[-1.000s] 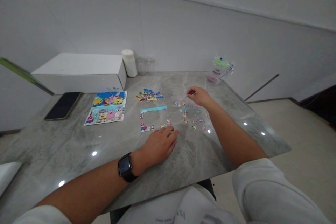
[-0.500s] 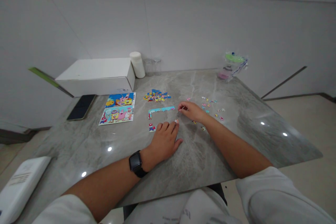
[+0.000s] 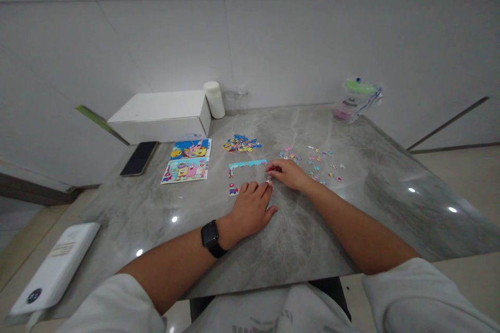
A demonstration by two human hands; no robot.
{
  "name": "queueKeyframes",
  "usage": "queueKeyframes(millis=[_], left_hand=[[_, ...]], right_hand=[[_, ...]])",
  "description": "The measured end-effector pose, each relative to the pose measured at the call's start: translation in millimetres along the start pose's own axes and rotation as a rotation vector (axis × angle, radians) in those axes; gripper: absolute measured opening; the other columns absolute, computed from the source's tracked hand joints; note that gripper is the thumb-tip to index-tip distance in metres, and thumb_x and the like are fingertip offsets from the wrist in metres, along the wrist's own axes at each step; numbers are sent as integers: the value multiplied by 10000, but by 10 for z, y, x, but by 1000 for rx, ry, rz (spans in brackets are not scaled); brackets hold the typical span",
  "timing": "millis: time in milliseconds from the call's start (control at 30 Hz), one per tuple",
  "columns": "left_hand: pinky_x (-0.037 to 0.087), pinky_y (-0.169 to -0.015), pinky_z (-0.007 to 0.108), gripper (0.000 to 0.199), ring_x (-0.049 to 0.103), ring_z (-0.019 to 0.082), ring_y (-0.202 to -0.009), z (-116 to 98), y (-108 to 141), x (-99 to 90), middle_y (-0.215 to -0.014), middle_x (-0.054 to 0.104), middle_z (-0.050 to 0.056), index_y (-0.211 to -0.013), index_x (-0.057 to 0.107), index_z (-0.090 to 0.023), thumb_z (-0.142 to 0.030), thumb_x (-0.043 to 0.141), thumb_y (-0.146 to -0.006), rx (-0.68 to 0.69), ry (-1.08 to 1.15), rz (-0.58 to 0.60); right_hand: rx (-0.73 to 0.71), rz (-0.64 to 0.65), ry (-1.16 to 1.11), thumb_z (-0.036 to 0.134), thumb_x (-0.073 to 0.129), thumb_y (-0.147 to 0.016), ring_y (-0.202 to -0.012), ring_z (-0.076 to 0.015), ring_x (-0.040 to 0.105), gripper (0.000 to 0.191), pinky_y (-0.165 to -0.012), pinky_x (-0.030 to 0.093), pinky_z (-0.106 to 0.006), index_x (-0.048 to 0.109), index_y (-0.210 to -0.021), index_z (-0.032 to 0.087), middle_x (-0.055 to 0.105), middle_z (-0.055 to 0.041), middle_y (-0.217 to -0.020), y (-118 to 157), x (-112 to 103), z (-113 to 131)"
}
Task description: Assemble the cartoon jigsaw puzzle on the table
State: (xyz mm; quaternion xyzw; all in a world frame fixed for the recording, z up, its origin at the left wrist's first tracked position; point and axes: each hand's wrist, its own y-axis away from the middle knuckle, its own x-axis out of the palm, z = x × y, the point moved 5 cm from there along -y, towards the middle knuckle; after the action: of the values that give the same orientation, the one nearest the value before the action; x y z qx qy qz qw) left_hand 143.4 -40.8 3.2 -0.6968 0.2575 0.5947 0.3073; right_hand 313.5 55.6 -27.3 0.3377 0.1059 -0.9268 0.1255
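Note:
My left hand lies palm down on the table with its fingers stretched out, their tips on jigsaw pieces along the lower edge of a partly joined puzzle border. Part of that lower edge is hidden under the fingers; a red and blue corner section shows to their left. The fingers of my right hand are pinched on a small jigsaw piece at the border's right side, close to my left fingertips. Loose jigsaw pieces are scattered beyond my right hand.
A heap of jigsaw pieces lies behind the border. Left of it are a printed cartoon picture sheet and a phone. Farther back stand a white box, a white bottle and glasses. A plastic bag sits back right; a white power bank, front left.
My right hand has come down from the border's upper right end toward my left fingertips. My left hand stays in place on the pieces. The view has shifted slightly.

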Motion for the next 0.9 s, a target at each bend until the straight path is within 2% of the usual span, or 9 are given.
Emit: queueKeyframes(millis=[300,567,900], left_hand=[[426,-1027,510,598,551,336,-1221,-4,1,-17,-1525,588,159,-1500,566,-147,-538,561,-1048,10,-5,20],[427,-1020,518,574,557,349,-1212,-10,-6,-22,-1519,602,155,-1483,584,-150,-524,564,-1048,18,-5,12],[423,-1011,521,593,549,340,-1213,12,-1,10,-1525,595,159,-1498,562,-137,-531,536,-1056,26,0,14]], right_hand=[[24,-53,92,152,726,-896,-797,-162,671,99,-766,473,-279,789,-938,216,781,-19,-891,-12,41,-12],[-84,-41,310,173,728,-932,-876,-194,645,76,-832,455,-311,782,-967,213,749,-49,-937,25,54,87],[-142,15,393,147,693,-952,-974,-211,652,127,-886,469,-313,784,-1000,221,740,-69,-1023,34,62,136]])
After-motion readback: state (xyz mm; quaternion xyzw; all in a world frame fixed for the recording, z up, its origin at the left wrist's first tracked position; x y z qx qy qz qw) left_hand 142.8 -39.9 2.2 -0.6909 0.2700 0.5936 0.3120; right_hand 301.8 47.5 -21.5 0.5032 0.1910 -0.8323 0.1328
